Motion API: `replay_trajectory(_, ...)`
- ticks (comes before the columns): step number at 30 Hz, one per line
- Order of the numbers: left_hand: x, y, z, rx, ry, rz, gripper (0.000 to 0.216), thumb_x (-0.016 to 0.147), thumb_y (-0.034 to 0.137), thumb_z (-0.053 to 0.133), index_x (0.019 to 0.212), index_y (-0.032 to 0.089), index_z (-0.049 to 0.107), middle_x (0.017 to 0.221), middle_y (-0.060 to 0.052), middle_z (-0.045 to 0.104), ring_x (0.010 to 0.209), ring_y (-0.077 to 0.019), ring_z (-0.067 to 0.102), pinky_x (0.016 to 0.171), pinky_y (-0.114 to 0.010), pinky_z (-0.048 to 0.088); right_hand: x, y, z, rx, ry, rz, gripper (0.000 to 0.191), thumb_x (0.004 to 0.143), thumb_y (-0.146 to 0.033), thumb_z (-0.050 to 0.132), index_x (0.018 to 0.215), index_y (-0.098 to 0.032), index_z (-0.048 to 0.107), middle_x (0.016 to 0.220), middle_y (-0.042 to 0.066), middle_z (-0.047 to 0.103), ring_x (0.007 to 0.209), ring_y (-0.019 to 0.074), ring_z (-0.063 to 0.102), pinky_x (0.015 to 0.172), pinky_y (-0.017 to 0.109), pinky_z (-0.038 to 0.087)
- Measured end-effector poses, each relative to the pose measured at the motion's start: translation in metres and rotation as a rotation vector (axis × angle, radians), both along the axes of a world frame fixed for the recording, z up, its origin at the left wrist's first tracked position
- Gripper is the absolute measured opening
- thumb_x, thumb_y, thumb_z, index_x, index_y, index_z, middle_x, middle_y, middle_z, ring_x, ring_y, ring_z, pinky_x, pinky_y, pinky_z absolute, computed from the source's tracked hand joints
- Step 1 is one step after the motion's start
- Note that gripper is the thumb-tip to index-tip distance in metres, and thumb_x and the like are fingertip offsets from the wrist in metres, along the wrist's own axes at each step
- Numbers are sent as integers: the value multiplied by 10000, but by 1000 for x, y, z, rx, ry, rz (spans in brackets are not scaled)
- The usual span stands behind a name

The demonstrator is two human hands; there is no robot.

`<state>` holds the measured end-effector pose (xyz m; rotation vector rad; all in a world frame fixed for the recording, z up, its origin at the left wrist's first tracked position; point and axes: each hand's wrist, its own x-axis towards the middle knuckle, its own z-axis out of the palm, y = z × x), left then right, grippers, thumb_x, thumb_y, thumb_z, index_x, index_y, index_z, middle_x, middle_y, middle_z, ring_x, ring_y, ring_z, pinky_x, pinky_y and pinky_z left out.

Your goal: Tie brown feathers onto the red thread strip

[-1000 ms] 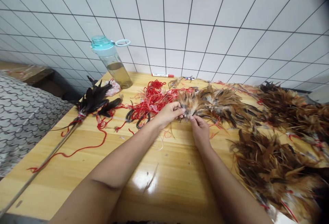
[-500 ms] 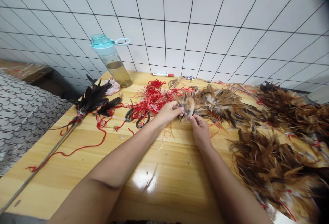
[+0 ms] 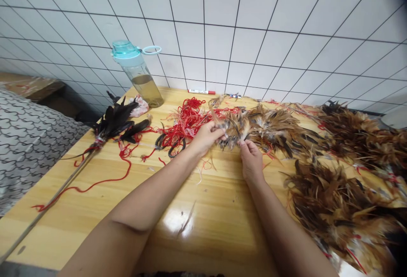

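Note:
My left hand [image 3: 208,136] is closed in a pinch on some small brown feathers, beside the tangle of red yarn [image 3: 192,118]. To its right, my right hand [image 3: 251,155] pinches the lower end of a tan feather [image 3: 244,132] between thumb and fingertips. Behind both hands lies a pile of brown and tan feathers [image 3: 276,126], which blends with what the fingers hold. Black loops of cord [image 3: 177,149] lie left of my left wrist.
A stick with black feathers [image 3: 114,120] tied at its tip lies on the left. A water bottle [image 3: 143,82] and a red-capped marker [image 3: 201,92] stand and lie near the tiled wall. Brown feather bundles [image 3: 333,200] cover the wooden table's [image 3: 219,234] right side.
My right hand has moved a little to the right, away from my left, with a feather in its fingertips. My left hand has shifted slightly left.

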<state>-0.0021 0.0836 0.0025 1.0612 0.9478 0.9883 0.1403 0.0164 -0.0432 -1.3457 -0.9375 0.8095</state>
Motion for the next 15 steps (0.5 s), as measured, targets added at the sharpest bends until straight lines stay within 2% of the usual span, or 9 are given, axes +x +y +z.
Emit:
replay_trajectory(2,5,-6,0,-34,43,-87,189,704,221,683,790,124,546,598,-3,604,513,-80,556,461,-176,327,-1,0,0,-2,35,-19,256,783,-440,585,734,-189,586,645,-38,524,628,116,457,639,246,373)
replay_trajectory(5,9,-10,-2,-59,31,-137,194,701,216,701,788,118,558,607,7,592,514,-71,544,468,-177,330,-3,-1,-1,0,43,-11,242,768,-419,615,736,-179,606,701,-24,566,687,124,485,699,255,386)
replay_trajectory(15,7,-3,-18,77,108,-153,186,659,217,707,767,110,600,641,22,576,584,-76,515,586,-211,388,-3,1,-4,-51,43,62,259,718,-435,658,714,-177,645,675,-14,582,669,133,493,680,259,399)
